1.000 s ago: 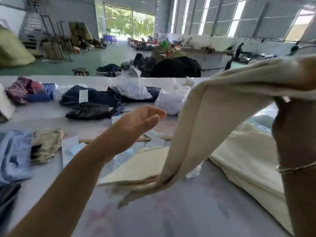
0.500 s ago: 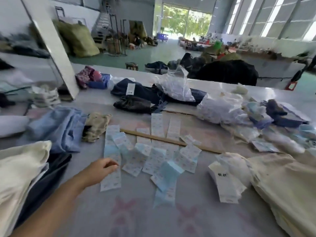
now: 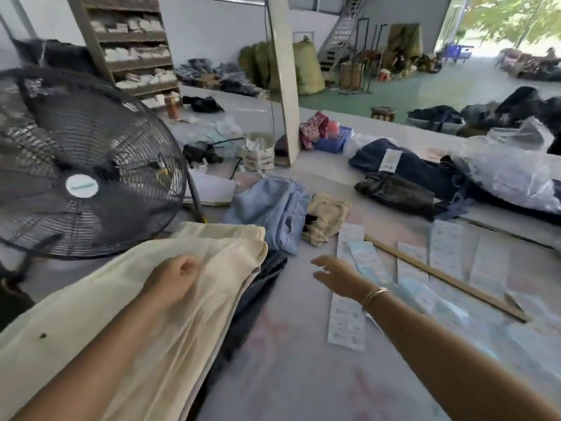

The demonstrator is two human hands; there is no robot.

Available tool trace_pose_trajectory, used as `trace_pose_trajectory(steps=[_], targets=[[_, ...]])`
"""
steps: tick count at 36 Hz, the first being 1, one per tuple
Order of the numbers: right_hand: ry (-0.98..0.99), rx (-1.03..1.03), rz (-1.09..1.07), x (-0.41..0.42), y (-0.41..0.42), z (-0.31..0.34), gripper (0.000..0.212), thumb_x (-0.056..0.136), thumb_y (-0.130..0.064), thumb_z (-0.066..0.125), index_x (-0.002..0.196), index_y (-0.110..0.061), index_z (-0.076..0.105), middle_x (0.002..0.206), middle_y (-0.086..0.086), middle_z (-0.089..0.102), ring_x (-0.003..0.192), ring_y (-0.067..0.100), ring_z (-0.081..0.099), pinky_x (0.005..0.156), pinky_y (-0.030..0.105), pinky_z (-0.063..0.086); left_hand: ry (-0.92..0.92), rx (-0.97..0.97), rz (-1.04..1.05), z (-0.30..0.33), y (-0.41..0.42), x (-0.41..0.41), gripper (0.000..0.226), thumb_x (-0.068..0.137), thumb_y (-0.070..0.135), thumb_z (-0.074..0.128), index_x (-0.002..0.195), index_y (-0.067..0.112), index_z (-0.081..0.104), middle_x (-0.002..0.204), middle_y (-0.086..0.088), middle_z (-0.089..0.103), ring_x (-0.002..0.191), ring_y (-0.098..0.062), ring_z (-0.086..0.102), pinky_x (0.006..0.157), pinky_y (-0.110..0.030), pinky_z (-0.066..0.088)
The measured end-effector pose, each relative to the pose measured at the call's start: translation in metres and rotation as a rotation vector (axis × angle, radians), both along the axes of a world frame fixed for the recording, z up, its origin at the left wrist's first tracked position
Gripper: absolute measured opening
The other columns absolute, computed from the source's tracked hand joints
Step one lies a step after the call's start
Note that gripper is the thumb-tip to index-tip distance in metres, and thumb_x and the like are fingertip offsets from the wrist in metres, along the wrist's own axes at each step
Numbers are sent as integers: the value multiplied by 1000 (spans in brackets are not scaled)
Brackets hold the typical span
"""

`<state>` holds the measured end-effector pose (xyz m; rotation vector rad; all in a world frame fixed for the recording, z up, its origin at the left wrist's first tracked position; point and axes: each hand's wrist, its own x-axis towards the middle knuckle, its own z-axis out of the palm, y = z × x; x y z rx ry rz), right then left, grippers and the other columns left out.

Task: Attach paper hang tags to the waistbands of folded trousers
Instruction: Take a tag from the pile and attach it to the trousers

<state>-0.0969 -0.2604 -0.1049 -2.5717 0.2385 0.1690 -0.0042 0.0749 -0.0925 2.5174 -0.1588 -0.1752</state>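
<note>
A stack of folded cream trousers (image 3: 218, 253) lies at the table's left edge, on top of a dark garment (image 3: 261, 287). My left hand (image 3: 176, 278) sits on the cream cloth with its fingers curled into it, gripping the fabric. My right hand (image 3: 334, 275) hovers open over the table, fingers spread, just left of several paper hang tags. A long white tag strip (image 3: 347, 323) lies under my right wrist, and more white and pale blue tags (image 3: 446, 253) spread to the right.
A big black floor fan (image 3: 82, 177) stands close at the left. Folded blue (image 3: 273, 208) and beige (image 3: 328, 217) garments lie beyond my hands. A wooden stick (image 3: 440, 275) crosses the tags. Dark jeans (image 3: 409, 168) and plastic bags (image 3: 510, 174) sit at the back right, beside a white pillar (image 3: 285, 86).
The view has swung left. The cream trousers, held up in the air a second ago, now lie on the left stack under my left hand. My right hand has come into view, open.
</note>
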Motion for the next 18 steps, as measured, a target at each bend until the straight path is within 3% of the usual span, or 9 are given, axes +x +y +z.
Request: trace_pose_trajectory(steps=[2,4,6,9,12,14,15,18], targets=[[15,144,-4,48,49,-3,33,93,-23,58,121,-4,59,113,13,60,105,26,55,90,27,39,33,75,37,-11,27,9,18,95,23,55,108,16,65,108,-3,67,99,-23,61,83,-31,46],[45,255,-32,84,87,-6,33,94,-31,56,115,-5,59,98,8,56,92,20,52,79,28,39,83,139,15,-21,45,13,13,94,26,57,105,20,60,102,2,64,93,-18,59,79,-29,46],[71,410,-140,113,110,-12,46,93,-37,58,122,-2,57,105,6,58,97,20,53,77,25,37,103,151,-37,-28,55,17,10,93,30,59,100,24,56,97,7,63,89,-14,59,78,-29,47],[93,670,-447,138,128,-21,64,82,-41,70,126,2,53,109,10,58,101,24,56,84,32,44,97,160,-130,-28,60,25,8,91,30,60,95,27,55,92,8,62,86,-11,60,74,-24,46],[95,795,-534,149,139,-19,52,85,-24,68,126,2,50,106,11,54,102,27,57,85,35,47,108,212,-215,-20,58,38,12,88,28,64,85,31,53,92,7,64,88,-12,62,73,-22,45],[1,778,-510,153,145,-6,42,87,-12,61,124,5,50,115,19,56,107,33,56,84,35,48,65,183,-248,-9,55,49,14,85,15,67,96,23,62,104,-2,67,100,-20,63,86,-30,48],[-49,766,-487,153,148,4,39,88,-13,59,121,7,53,118,23,57,110,36,56,86,36,48,14,159,-249,-3,52,56,26,83,8,68,106,16,64,114,-8,64,109,-25,60,93,-34,46],[-145,839,-351,138,161,44,29,91,-18,55,105,5,63,100,21,65,97,35,62,86,41,51,-200,116,-245,33,40,75,65,75,4,77,134,5,50,139,-18,44,131,-32,42,109,-32,28]])
